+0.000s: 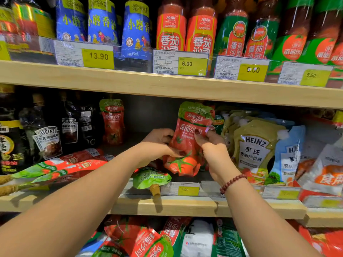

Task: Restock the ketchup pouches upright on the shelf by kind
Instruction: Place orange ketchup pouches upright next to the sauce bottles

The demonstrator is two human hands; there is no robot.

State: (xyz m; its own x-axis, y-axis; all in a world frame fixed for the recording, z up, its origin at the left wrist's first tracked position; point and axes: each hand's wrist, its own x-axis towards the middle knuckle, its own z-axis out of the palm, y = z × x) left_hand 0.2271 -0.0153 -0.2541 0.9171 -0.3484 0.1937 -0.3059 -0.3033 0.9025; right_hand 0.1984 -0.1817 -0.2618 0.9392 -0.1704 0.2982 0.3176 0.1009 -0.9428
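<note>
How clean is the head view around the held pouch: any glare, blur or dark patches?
Head view: the ketchup pouch, gripped by the left hand and right hand, is well lit, print readable; head view: glare streaks the green bottles top right; head view: frame edges smear, the shelf back beside the pouch is dark.

Glossy, crinkled, seemingly plastic ketchup pouch (187, 140); matt pale wood shelf (185, 205).
</note>
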